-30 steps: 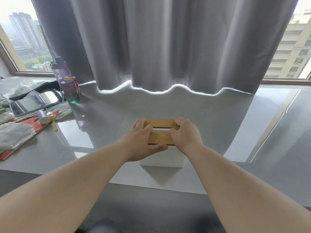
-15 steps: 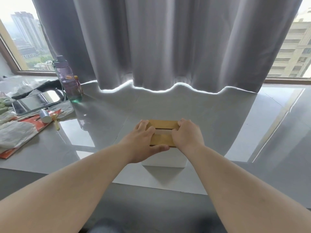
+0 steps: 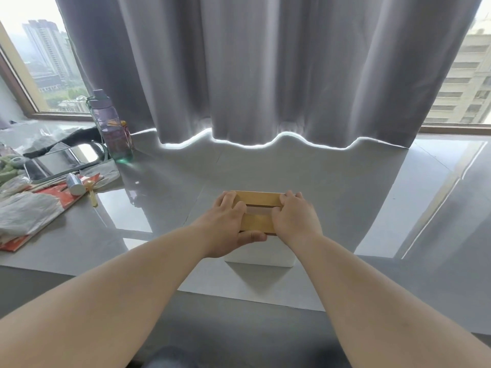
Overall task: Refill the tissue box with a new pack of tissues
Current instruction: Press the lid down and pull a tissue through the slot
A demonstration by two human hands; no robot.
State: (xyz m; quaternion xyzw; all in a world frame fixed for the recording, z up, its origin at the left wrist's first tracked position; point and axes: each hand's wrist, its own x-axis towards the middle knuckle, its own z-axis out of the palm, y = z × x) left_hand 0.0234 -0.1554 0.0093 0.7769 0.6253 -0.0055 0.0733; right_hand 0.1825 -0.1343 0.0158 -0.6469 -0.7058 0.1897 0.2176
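Note:
A white tissue box (image 3: 261,257) with a wooden slotted lid (image 3: 259,199) stands on the grey table (image 3: 164,197) in front of me. My left hand (image 3: 227,227) lies over the lid's left end, fingers on top and thumb curled along the near edge. My right hand (image 3: 296,221) covers the lid's right end, fingers bent over the top. Both hands grip the lid. The slot shows between them; I see no tissue sticking out. No new tissue pack is in view.
A purple water bottle (image 3: 111,126) stands at the back left by the grey curtain (image 3: 265,70). Left of it lie a tablet (image 3: 61,162), a small silver can (image 3: 74,184), plastic bags (image 3: 24,213) and a red paper. Windows flank the curtain.
The view has shifted slightly. Both hands stay on the lid, and the slot between them now looks dark instead of pale.

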